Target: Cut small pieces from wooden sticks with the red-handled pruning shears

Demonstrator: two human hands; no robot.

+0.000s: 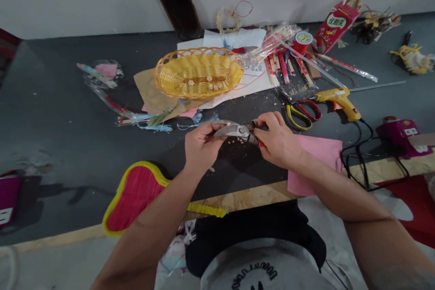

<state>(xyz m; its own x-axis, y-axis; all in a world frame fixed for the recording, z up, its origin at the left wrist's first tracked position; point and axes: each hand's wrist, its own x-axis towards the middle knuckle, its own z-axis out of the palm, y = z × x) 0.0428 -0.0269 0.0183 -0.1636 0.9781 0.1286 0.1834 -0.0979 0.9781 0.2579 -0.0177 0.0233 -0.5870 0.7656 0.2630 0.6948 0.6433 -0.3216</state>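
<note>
Above the front of the dark table, my right hand is closed round the handles of a pair of pruning shears, whose blades point left and stand apart. My left hand pinches at the blades, its thumb and fingers on a small pale stick that shows between them. Most of this stick is hidden by the fingers. Several tiny pale cut pieces lie on the table just below the blades.
A yellow woven basket with small pale pieces stands ahead. To the right lie red-and-yellow scissors, a yellow glue gun with a cable, and pink paper. A red-and-yellow shaped piece lies by my left forearm. Blue tassels lie farther left.
</note>
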